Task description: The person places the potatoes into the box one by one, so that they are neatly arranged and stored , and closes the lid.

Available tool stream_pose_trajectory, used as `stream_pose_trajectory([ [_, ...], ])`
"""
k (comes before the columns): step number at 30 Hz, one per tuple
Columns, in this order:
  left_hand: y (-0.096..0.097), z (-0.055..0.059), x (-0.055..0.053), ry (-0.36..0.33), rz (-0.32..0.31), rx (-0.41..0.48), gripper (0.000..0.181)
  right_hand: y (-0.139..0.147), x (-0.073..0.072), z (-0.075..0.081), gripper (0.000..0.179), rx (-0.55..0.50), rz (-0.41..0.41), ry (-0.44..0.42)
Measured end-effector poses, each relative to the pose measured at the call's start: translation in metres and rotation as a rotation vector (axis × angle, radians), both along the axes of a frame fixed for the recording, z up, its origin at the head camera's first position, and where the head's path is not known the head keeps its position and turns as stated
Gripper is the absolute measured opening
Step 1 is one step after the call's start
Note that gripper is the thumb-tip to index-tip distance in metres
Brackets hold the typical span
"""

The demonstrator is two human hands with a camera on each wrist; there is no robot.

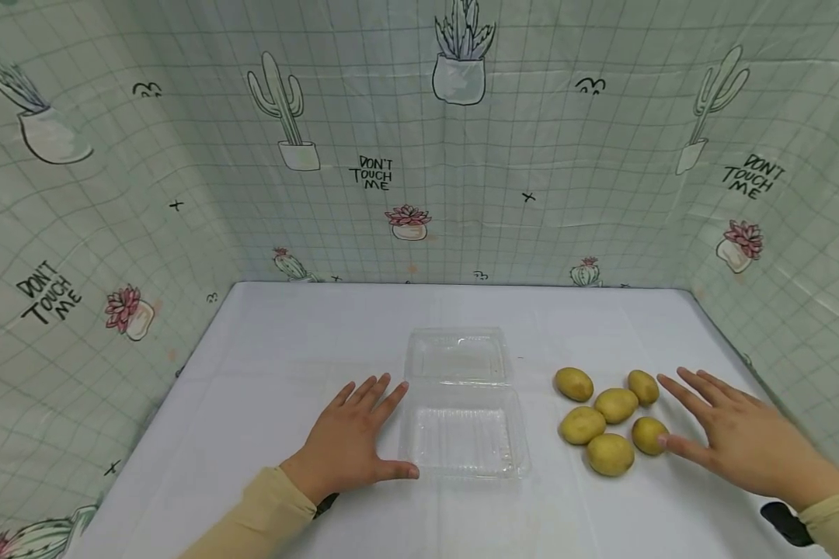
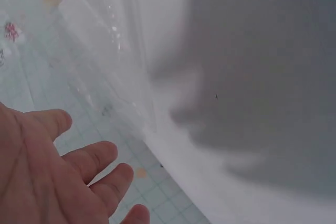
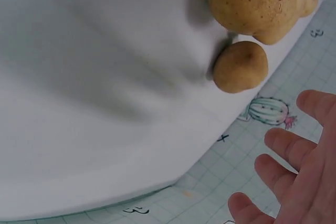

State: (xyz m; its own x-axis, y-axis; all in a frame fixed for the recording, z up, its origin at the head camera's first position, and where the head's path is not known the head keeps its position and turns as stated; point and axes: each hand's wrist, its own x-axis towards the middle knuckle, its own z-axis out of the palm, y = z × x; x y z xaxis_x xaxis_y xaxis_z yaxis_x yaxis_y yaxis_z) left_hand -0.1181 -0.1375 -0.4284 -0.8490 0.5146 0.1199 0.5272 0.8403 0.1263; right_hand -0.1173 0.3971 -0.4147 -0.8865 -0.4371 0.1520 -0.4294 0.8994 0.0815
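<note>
A clear plastic clamshell box (image 1: pixel 461 472) lies opened out on the white table, its lid (image 1: pixel 457 357) folded back behind its base. Beside its left edge is my left hand (image 1: pixel 349 446), fingers spread and nothing in its grasp; the left wrist view shows the same hand (image 2: pixel 68 177) with the palm visible. Several yellow potatoes (image 1: pixel 610 454) form a loose cluster to the right of the box. My right hand (image 1: pixel 734 435) spreads its fingers at the cluster's right side, its thumb tip right by one potato (image 1: pixel 649 436). In the right wrist view, a small potato (image 3: pixel 241 67) lies beyond the fingers.
White cloth covers the table (image 1: pixel 308 334). A pale green curtain (image 1: pixel 531 140) with cactus drawings and a grid rises around its back and sides. Dark straps (image 1: pixel 786 524) show at the wrists.
</note>
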Motion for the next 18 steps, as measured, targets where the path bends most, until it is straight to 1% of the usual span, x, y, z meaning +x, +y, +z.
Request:
stream_pose_trajectory([
  [4,0.006,-0.005,0.002,-0.018,-0.006,0.001,0.114,-0.008,0.003,-0.001,0.085,-0.034,-0.017,-0.022],
  [11,0.006,-0.008,0.004,-0.014,-0.002,-0.011,0.115,-0.021,0.004,-0.004,0.085,-0.089,0.025,-0.017],
  [14,0.007,-0.009,0.004,-0.012,-0.01,-0.009,0.115,-0.023,0.008,-0.007,0.085,-0.103,-0.01,-0.044],
  [18,0.01,-0.009,0.004,-0.017,-0.015,-0.007,0.115,-0.022,0.013,-0.011,0.086,-0.12,-0.075,-0.104],
])
